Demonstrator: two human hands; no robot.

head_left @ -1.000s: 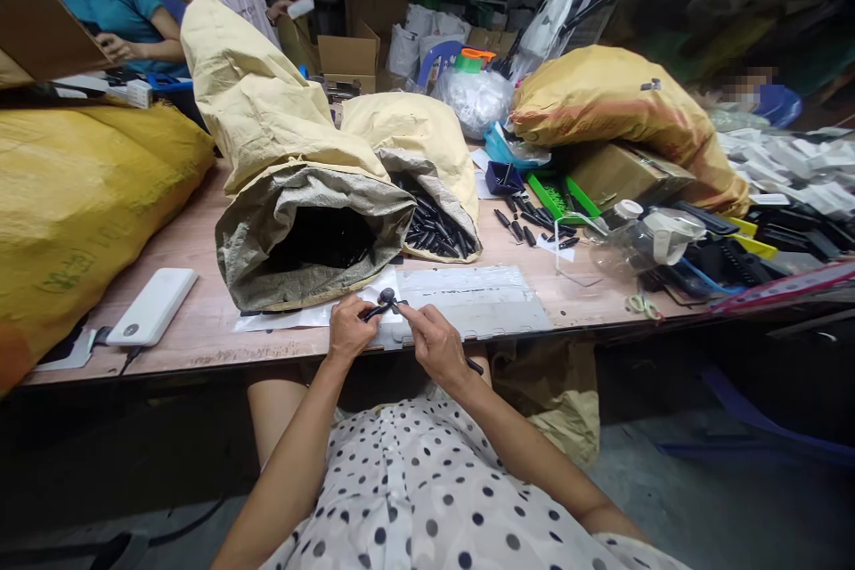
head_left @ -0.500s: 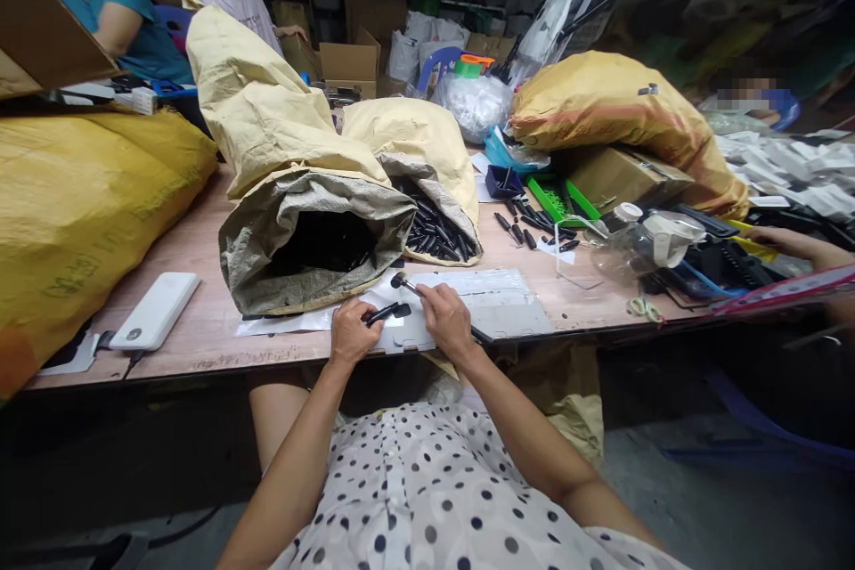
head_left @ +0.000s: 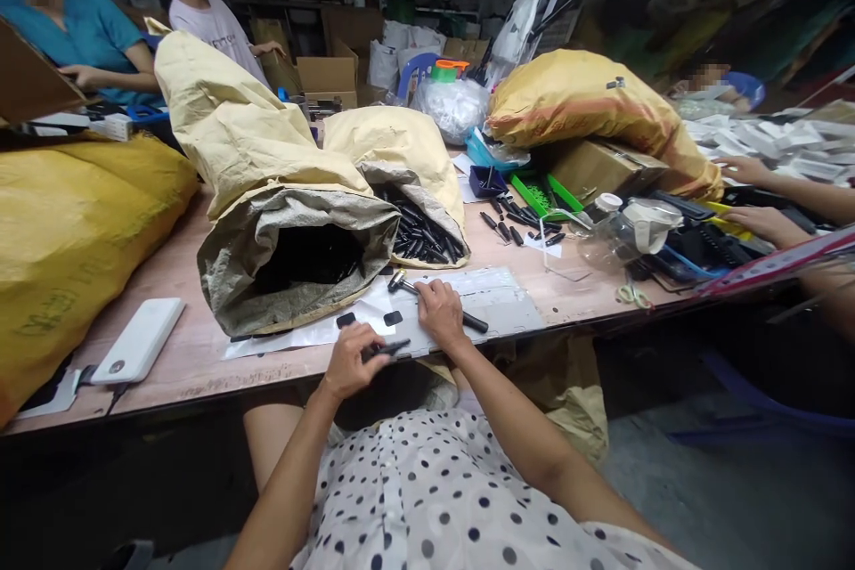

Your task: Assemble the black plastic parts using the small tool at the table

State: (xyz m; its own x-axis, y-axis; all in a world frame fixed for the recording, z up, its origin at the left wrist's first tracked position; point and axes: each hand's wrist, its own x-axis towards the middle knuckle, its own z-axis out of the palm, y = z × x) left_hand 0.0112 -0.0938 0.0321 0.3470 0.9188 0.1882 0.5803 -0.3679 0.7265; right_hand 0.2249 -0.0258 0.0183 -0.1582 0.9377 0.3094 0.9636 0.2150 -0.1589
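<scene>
My left hand point(head_left: 351, 362) is closed on a slim black plastic piece point(head_left: 395, 346) just above the table's front edge. Its tip points to the right. My right hand point(head_left: 439, 312) grips a small hammer point(head_left: 476, 321) around the middle of its handle. The hammer lies low over a grey flat board point(head_left: 500, 294), head to the left. Two small dark square pieces, one of them a black square point(head_left: 393, 318), lie on white paper between my hands. Behind them a large sack point(head_left: 300, 321) gapes open, dark inside. A second sack point(head_left: 437, 138) beside it shows many black pieces point(head_left: 424, 236).
A white power bank point(head_left: 139, 340) lies at left by a yellow sack point(head_left: 86, 232). Loose black pieces, a green tray point(head_left: 544, 193), a clear jug point(head_left: 634, 232) and scissors point(head_left: 633, 294) are on the right. Another person's hands point(head_left: 768, 223) reach in there; two people are at the back left.
The hammer has come down flatter onto the board under my right hand. My left hand has drawn back toward the edge with the black piece. The view has shifted slightly.
</scene>
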